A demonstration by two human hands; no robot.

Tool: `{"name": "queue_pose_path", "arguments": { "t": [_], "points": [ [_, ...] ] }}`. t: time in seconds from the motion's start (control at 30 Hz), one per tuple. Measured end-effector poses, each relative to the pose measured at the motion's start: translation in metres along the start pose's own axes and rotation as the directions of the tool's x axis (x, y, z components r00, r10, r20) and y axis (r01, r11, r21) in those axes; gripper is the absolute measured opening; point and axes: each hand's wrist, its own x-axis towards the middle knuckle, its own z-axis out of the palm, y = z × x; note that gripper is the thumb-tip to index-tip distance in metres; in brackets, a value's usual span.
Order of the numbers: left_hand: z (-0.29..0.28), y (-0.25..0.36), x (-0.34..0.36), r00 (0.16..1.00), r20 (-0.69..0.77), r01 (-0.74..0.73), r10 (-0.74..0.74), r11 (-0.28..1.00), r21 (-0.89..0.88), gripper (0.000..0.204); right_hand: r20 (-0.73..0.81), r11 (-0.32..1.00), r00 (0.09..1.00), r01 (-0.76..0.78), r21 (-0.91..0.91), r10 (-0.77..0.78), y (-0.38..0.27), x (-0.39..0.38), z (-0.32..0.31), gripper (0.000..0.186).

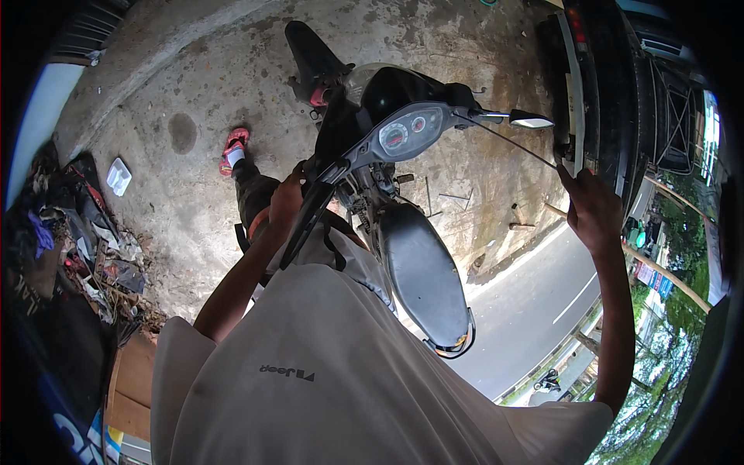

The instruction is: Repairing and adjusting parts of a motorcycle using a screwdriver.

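- Left hand point(286, 203) closed round the left end of the handlebar point(358, 156), fingers partly hidden
- Right hand point(594, 208) made into a fist, gripping the near right end of a thin dark rod point(508, 142); rod or taut cable, cannot tell which
- Rod slants far left to the right part of the handlebar, just beside the mirror point(531, 122); exact contact there too small to tell
- Motorcycle point(394, 91) stands in the middle, front wheel end far, black seat point(422, 271) near
- Instrument panel point(407, 133) faces up between the hands, well apart from the right one
- Concrete floor point(209, 93) under the motorcycle; thin metal pieces point(459, 199) lie right of the seat
- Red sandal point(234, 146) on a foot left of the motorcycle
- White container point(118, 177) and rubbish pile point(105, 248) at left
- Dark vehicle point(608, 93) far right, road point(527, 318) near right
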Motion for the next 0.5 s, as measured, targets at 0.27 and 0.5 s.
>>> {"name": "queue_pose_path", "arguments": {
  "t": [0.27, 0.5],
  "points": [
    [-0.046, 0.101, 0.001, 0.982, 0.011, 0.188, -0.191, 0.976, 0.110, 0.079, -0.005, 0.952, 0.976, -0.211, 0.223, 0.218, 0.010, -0.007, 0.021, 0.024],
    [-0.053, 0.102, -0.001, 0.987, 0.009, 0.157, -0.157, 0.986, 0.061, 0.077, -0.017, 0.992, 0.992, -0.124, -0.010, 0.123, 0.005, 0.015, 0.006, 0.004]
  ]
}}
